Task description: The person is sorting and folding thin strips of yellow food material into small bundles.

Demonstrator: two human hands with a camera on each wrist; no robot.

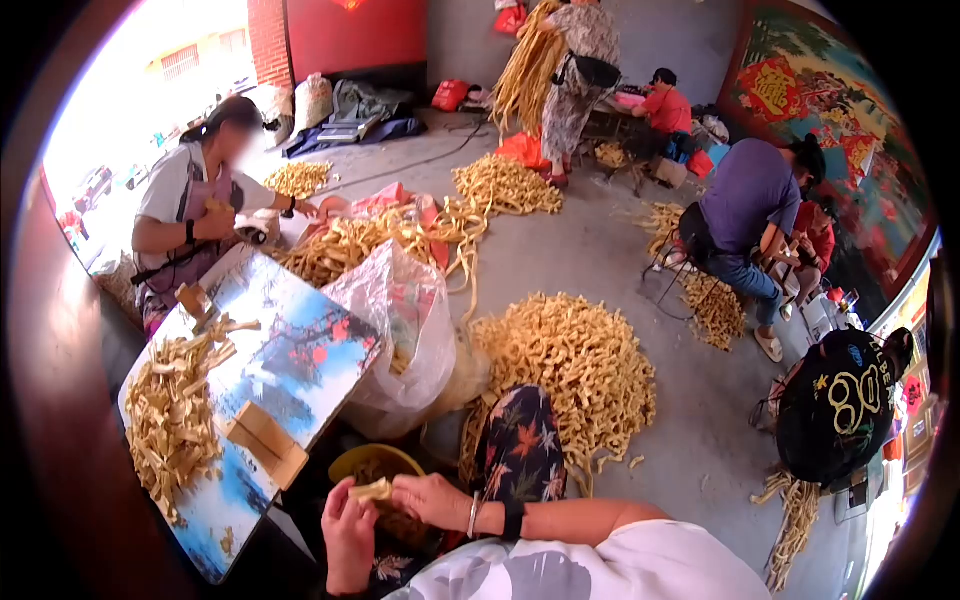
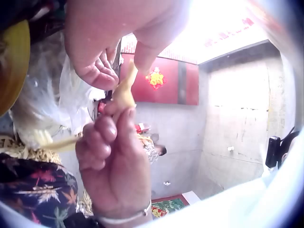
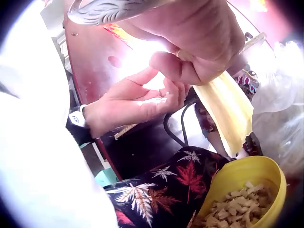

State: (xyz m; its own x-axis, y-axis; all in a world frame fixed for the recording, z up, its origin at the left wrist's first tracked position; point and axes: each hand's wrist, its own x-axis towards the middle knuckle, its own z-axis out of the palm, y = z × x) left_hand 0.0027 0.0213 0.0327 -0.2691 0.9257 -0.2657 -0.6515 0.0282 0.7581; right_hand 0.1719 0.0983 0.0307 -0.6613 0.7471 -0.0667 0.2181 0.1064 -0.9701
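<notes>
A pale yellow strip point(image 1: 372, 490) spans the two raised hands above a yellow bucket. In the left wrist view the left hand point(image 2: 118, 38) pinches the upper end of the twisted strip point(image 2: 124, 95), and the right hand point(image 2: 114, 161) grips it lower down with curled fingers. A flat, wide length of strip point(image 3: 225, 114) hangs out of the right hand point(image 3: 194, 42) in the right wrist view. The left hand point(image 3: 137, 102) is close against it there, its fingertips partly hidden. Small cut pieces point(image 3: 237, 206) lie in the yellow bucket point(image 3: 280, 185).
A painted table point(image 1: 290, 320) at the left bears a pile of strips point(image 1: 175, 430) and a wooden block point(image 1: 265, 445). Beyond the knee point(image 1: 525, 430) lies a large heap of curled pieces point(image 1: 575, 370), beside a clear plastic bag point(image 1: 400, 330). Several people work around the room.
</notes>
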